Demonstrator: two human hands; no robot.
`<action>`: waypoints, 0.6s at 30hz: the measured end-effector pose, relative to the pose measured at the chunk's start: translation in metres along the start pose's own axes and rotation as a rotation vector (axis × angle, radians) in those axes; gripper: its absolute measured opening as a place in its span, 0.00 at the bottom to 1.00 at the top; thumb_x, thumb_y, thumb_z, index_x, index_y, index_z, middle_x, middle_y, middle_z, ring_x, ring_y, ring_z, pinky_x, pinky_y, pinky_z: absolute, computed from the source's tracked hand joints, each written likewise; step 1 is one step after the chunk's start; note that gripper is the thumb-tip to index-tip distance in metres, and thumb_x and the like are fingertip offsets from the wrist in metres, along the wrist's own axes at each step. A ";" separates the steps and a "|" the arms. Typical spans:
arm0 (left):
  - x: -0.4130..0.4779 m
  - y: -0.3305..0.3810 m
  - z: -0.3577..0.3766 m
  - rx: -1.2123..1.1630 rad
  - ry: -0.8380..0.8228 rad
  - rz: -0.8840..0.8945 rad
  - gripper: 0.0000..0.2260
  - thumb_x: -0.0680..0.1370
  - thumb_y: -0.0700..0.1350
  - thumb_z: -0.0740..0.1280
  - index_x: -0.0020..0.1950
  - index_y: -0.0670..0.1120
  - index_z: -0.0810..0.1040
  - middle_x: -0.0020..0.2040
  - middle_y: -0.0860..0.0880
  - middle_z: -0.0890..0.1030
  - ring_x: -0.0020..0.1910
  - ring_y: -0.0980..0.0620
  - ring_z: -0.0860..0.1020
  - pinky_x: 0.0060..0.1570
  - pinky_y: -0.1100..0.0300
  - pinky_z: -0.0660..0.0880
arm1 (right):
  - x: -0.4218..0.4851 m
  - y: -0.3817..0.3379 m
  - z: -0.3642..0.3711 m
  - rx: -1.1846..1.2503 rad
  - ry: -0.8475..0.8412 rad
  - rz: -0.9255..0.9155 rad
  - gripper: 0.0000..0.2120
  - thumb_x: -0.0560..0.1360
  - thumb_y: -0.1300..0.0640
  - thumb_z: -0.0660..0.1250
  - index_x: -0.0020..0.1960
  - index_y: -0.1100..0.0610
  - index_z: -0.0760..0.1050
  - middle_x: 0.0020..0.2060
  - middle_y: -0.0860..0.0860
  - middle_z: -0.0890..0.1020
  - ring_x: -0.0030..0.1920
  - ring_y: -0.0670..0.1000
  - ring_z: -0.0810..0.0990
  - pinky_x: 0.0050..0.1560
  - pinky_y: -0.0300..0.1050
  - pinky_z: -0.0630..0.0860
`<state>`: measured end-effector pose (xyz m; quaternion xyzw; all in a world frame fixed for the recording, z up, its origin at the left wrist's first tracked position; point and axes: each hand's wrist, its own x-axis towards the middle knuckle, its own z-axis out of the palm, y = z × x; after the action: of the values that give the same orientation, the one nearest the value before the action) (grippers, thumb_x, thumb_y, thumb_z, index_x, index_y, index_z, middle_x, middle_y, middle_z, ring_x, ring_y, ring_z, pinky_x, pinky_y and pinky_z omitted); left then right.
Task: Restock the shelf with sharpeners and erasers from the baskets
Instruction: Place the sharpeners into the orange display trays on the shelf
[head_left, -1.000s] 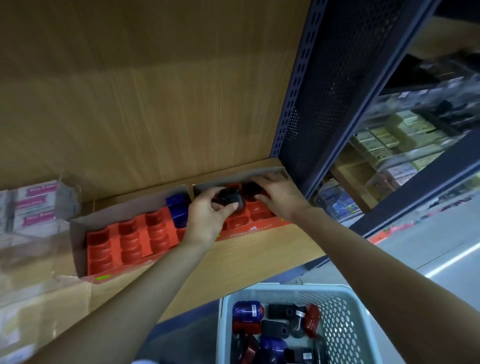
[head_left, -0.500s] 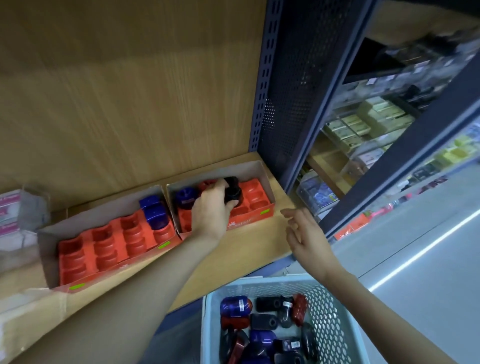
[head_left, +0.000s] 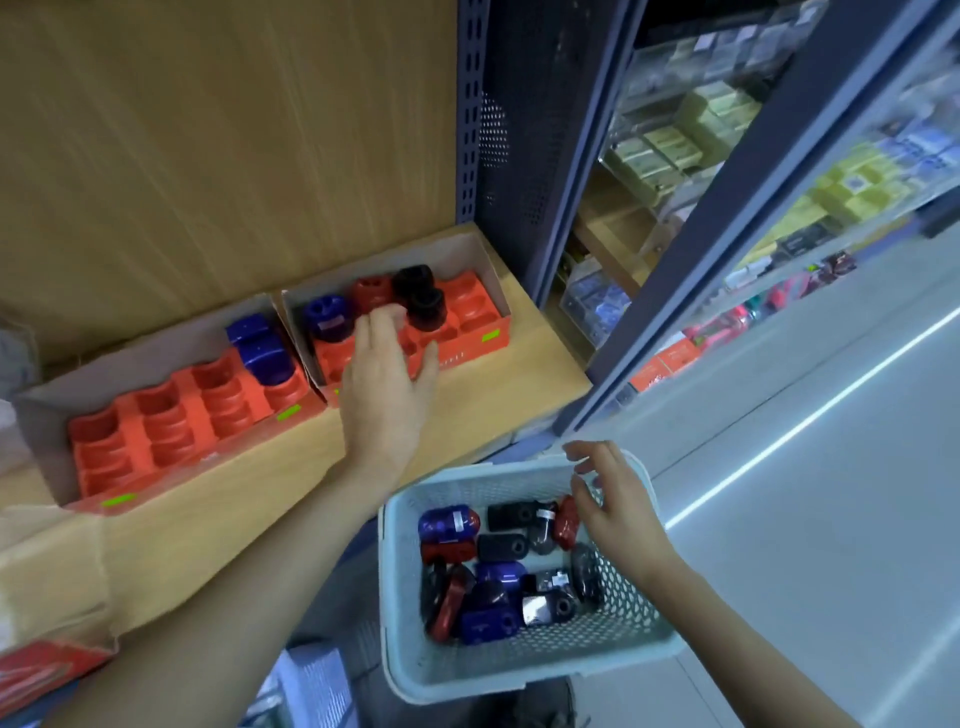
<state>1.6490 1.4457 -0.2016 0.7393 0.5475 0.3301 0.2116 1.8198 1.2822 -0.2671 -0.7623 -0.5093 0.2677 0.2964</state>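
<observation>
Two cardboard display boxes with orange slotted trays sit on the wooden shelf (head_left: 498, 384). The right box (head_left: 475, 332) holds a blue sharpener (head_left: 327, 317), a red one (head_left: 371, 292) and two black ones (head_left: 420, 297). The left box (head_left: 156, 421) holds two blue sharpeners (head_left: 258, 343). My left hand (head_left: 387, 384) hovers open over the right box's front, holding nothing. My right hand (head_left: 615, 506) hangs open over the far right rim of the pale blue basket (head_left: 400, 597), fingers spread above a red sharpener (head_left: 565, 522). Several blue, red and black sharpeners lie in the basket.
A dark perforated metal upright (head_left: 519, 130) bounds the shelf on the right. Beyond it, other shelves (head_left: 675, 150) carry boxed goods. The grey aisle floor (head_left: 805, 519) lies at right. A cardboard carton (head_left: 57, 582) sits at lower left below the shelf edge.
My left hand has let go of the black sharpener, which now stands in the right tray, and has drawn back. My right hand moved down from the shelf to the basket.
</observation>
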 end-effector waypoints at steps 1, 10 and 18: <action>-0.021 0.000 -0.003 -0.074 -0.046 0.056 0.12 0.77 0.44 0.66 0.60 0.43 0.71 0.54 0.48 0.74 0.44 0.54 0.76 0.45 0.65 0.72 | -0.004 0.006 0.004 -0.016 -0.046 0.015 0.13 0.77 0.66 0.61 0.59 0.58 0.74 0.53 0.50 0.77 0.50 0.48 0.75 0.49 0.28 0.68; -0.147 -0.070 0.065 -0.136 -0.575 -0.356 0.08 0.76 0.38 0.67 0.53 0.47 0.74 0.51 0.49 0.77 0.44 0.61 0.75 0.47 0.62 0.72 | -0.004 0.071 0.081 -0.038 -0.306 0.350 0.15 0.73 0.63 0.65 0.60 0.60 0.73 0.55 0.60 0.79 0.55 0.60 0.77 0.55 0.49 0.73; -0.151 -0.096 0.114 0.263 -0.655 -0.305 0.25 0.75 0.42 0.69 0.70 0.45 0.67 0.67 0.46 0.69 0.67 0.45 0.67 0.68 0.53 0.64 | 0.006 0.076 0.122 -0.091 -0.089 0.604 0.20 0.77 0.51 0.64 0.67 0.56 0.68 0.64 0.57 0.71 0.60 0.59 0.73 0.56 0.46 0.70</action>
<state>1.6397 1.3382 -0.3840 0.7364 0.5923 -0.0319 0.3253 1.7826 1.2865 -0.4058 -0.8793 -0.2836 0.3537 0.1461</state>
